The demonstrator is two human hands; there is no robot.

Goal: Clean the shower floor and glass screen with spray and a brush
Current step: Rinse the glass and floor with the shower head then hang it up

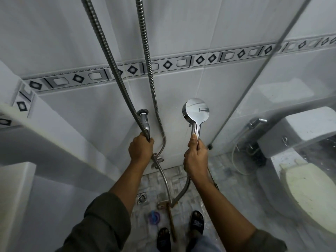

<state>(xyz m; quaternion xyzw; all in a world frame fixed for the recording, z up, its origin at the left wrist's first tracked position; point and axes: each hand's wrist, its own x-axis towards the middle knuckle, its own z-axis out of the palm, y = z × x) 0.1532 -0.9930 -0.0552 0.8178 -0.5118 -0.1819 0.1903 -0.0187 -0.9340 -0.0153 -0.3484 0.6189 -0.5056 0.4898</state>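
Observation:
My right hand grips the chrome handle of the shower head, held upright with its round face toward the tiled wall. My left hand grips the metal hose just below the wall tap. A second run of hose hangs down the wall and loops to the shower head. On the mosaic shower floor lies a long-handled brush, and beside it a blue and purple object. The glass screen stands at the right.
A square floor drain sits left of the brush. My feet in dark sandals stand on the wet floor. Behind the glass are a toilet with its cistern and a bidet sprayer. A white ledge juts out at the left.

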